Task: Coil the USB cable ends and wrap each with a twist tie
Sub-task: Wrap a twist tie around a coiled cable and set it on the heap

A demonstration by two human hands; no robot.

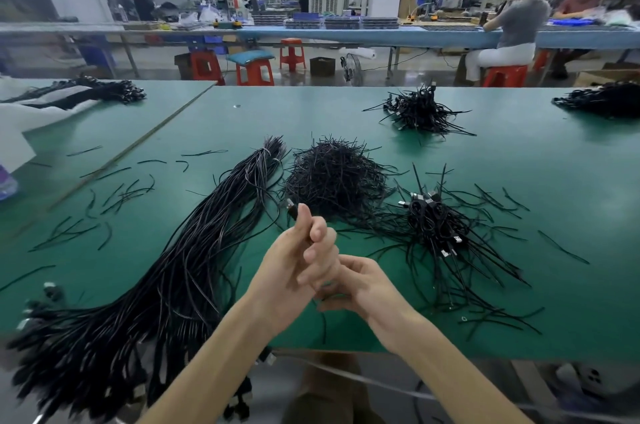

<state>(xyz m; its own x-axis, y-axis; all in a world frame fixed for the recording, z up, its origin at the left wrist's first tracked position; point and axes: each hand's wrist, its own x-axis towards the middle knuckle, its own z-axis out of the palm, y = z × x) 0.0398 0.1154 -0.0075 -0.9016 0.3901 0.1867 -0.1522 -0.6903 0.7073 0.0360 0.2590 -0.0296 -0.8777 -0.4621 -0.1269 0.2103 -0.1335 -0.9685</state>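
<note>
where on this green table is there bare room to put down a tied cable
Barest: the far middle of the green table, between the twist tie heap and the far pile; also right of the tied cables. Crowded: the loose cable bundle, stray ties left. The left hand holds a cable.

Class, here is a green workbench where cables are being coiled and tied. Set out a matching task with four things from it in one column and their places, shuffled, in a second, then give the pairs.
Things
1. bundle of long cables
2. heap of twist ties
3. pile of coiled cables
4. USB plug

Places
A. in the grip of the left hand
B. to the right of the hands
C. left side of the table, reaching its near edge
D. middle of the table, just beyond the hands

Pairs: 1-C, 2-D, 3-B, 4-A
</note>
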